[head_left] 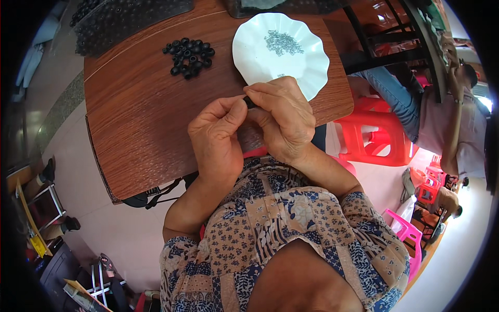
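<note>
My left hand (219,136) and my right hand (287,118) meet over the near edge of the brown table. Between their fingertips sits a small black round piece (249,102), mostly covered by the fingers. Both hands are closed, thumb against forefinger, pinching at it. Whether the right fingers also hold a tiny clear part is hidden. Just beyond the right hand lies a white scalloped plate (254,57), with a heap of tiny clear pieces (283,43) on it. A loose pile of black round pieces (188,56), some showing a hole, lies farther left on the wood.
A clear bag of black pieces (125,26) lies at the table's far left edge, and another bag (291,7) at the far side. Red plastic stools (374,132) and a seated person (442,119) are to the right. The wooden table (140,125) ends close to my body.
</note>
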{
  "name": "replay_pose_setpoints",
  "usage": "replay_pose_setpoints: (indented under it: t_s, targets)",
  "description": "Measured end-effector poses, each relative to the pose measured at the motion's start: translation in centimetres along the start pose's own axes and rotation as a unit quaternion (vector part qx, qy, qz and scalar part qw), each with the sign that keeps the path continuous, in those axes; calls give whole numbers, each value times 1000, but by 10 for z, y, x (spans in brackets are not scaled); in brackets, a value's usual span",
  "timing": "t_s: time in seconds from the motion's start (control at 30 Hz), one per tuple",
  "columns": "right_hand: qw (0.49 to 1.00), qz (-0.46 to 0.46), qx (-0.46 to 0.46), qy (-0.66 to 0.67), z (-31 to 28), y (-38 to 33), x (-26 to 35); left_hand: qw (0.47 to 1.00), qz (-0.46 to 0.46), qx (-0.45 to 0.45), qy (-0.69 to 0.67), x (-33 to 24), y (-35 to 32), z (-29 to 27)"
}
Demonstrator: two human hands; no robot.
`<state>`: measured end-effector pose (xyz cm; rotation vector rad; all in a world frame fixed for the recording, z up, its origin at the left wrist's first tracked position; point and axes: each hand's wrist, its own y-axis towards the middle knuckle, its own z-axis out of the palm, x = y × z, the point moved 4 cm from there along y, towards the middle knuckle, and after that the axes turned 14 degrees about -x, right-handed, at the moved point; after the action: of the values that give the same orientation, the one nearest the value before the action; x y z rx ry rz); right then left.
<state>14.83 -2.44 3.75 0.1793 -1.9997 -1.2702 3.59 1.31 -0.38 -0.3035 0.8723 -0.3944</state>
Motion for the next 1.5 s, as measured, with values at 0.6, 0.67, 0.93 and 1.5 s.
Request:
replay_pose_setpoints:
  t_s: [0.6, 0.67, 0.93, 1.5]
  targets:
    - [995, 53, 77, 18, -19, 13, 24, 849, 474, 23, 231, -156, 50, 51]
    - [994, 53, 94, 22, -17, 10, 23, 783, 543, -36, 302, -195, 83, 64]
    - [993, 61, 97, 7, -20, -2, 11, 467, 725, -51, 504, -210, 110, 49]
    - [991, 59, 118, 6, -12, -15, 5, 612, 502, 55, 608, -95, 83, -32]
